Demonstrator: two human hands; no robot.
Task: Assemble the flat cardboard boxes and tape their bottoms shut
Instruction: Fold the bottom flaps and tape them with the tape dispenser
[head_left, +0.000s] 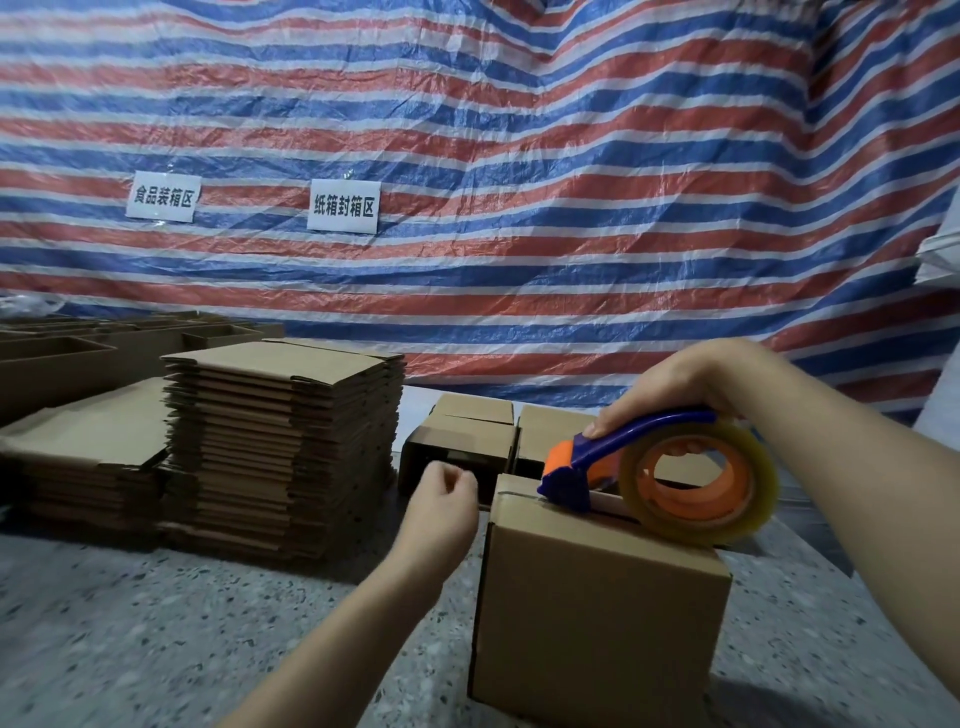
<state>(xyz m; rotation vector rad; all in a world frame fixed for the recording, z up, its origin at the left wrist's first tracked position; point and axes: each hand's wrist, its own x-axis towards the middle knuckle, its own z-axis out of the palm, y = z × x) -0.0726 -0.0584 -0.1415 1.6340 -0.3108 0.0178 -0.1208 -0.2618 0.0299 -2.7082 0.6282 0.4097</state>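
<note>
An assembled cardboard box (597, 623) stands on the speckled floor in front of me, its closed flaps facing up. My right hand (691, 384) grips a blue and orange tape dispenser (670, 473) carrying a roll of clear tape, and the dispenser's cutter end rests on the box top near its far left edge. My left hand (441, 509) hovers just left of the box with fingers loosely curled, holding nothing. A tall stack of flat cardboard boxes (280, 447) stands to the left, with a lower stack (88, 457) beside it.
Two assembled boxes (462, 441) lie behind the box I work on. Several open boxes (78, 353) sit at the far left. A red, white and blue striped tarp (519, 208) with two paper signs hangs behind everything.
</note>
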